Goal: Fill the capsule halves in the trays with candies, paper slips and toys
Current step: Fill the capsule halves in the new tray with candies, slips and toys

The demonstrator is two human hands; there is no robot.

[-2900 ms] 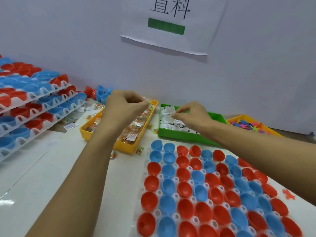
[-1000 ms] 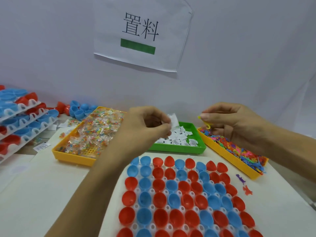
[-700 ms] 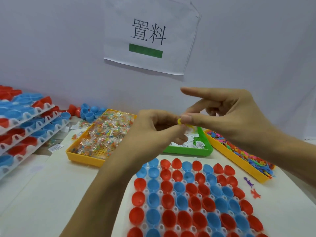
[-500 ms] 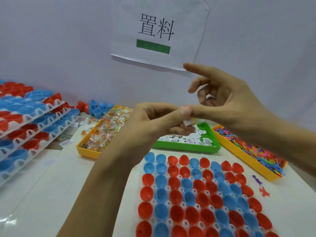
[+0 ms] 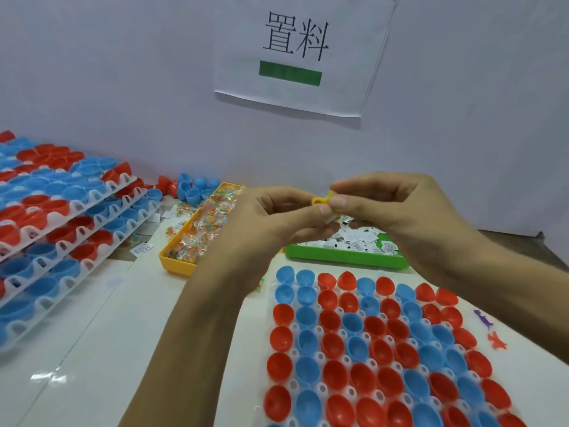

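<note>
Two hands are raised together above the far end of the capsule tray (image 5: 323, 388). The right hand (image 5: 409, 211) pinches a small yellow toy (image 5: 320, 200) between thumb and forefinger. The left hand (image 5: 271, 223) is curled, its thumb pressing a white paper slip (image 5: 331, 217) against its fingers; whether it holds anything else I cannot tell.

Count: the tray shows red and blue capsule halves (image 5: 334, 346) in roughly nine columns; rows run off the bottom edge, so the total is unknown. All visible halves look unfilled.

Beyond the tray: one yellow bin of wrapped candies (image 5: 197, 238) to the far left, and one green bin of paper slips (image 5: 354, 255) straight behind, partly blocked by both hands. Two loose toys (image 5: 492, 331), one purple and one red, lie just right of the tray.

Well left of the tray, about four stacked trays (image 5: 61, 229) hold capsule halves, cut off by the edge. Loose capsule halves (image 5: 191, 191) sit by the wall. A wall sign (image 5: 295, 53) hangs above.
</note>
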